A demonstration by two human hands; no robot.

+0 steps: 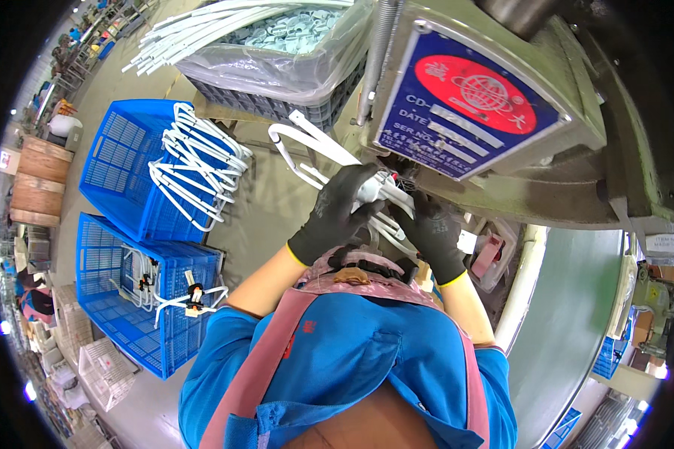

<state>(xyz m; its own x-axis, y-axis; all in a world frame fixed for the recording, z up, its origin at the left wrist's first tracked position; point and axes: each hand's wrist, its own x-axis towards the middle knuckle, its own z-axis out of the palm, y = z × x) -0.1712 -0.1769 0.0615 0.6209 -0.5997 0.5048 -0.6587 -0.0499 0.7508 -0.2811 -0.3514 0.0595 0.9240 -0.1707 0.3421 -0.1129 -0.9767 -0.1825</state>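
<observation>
Dark work gloves cover both hands. My left hand [335,208] is closed around a white bent tube piece [318,141], whose looped end sticks out to the upper left. Opposite it, my right hand [432,233] has its fingers curled against the same white parts, just below the machine head [468,105]. More white tube lengths run down between the two hands toward my apron. Small red and dark bits show by the fingertips, where the gloves and the machine hide the contact.
On the left stand two blue crates, an upper one [120,161] with white bent tubes [198,161] and a lower one [120,318] with white frames. A lined dark bin [277,78] of small grey-white parts and long tubes stands ahead. A pink object [488,253] lies right of my hand.
</observation>
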